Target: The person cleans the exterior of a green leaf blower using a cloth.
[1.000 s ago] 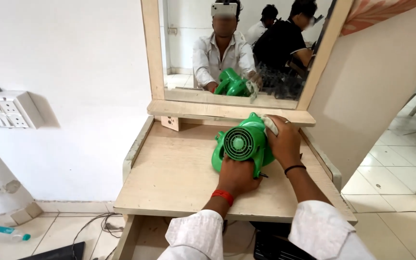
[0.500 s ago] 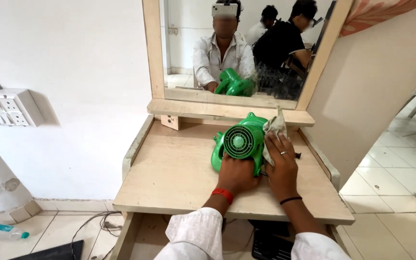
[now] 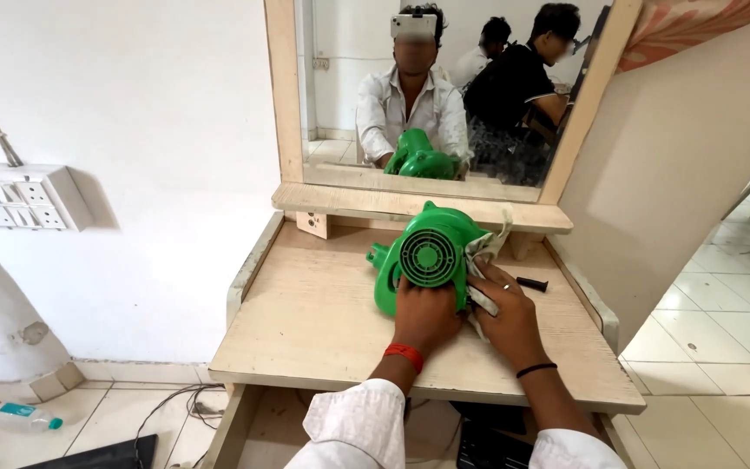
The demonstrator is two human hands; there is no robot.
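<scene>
Apparently mid-wipe, the green blower (image 3: 428,258) stands on the wooden dressing table (image 3: 305,330) below the mirror (image 3: 444,95), its round grille facing the camera. How much of its casing is cleaned cannot be told; the right flank is the part under work. The left hand (image 3: 424,313) is curled around the lower body, steadying it. The right hand (image 3: 503,314) lies fairly flat, fingers spread, pressing a pale cloth (image 3: 483,260) against the side, with a small black part (image 3: 532,283) just beyond.

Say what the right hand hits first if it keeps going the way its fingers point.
Probably the cloth under the right hand, then the green blower; depth is unclear.
</scene>
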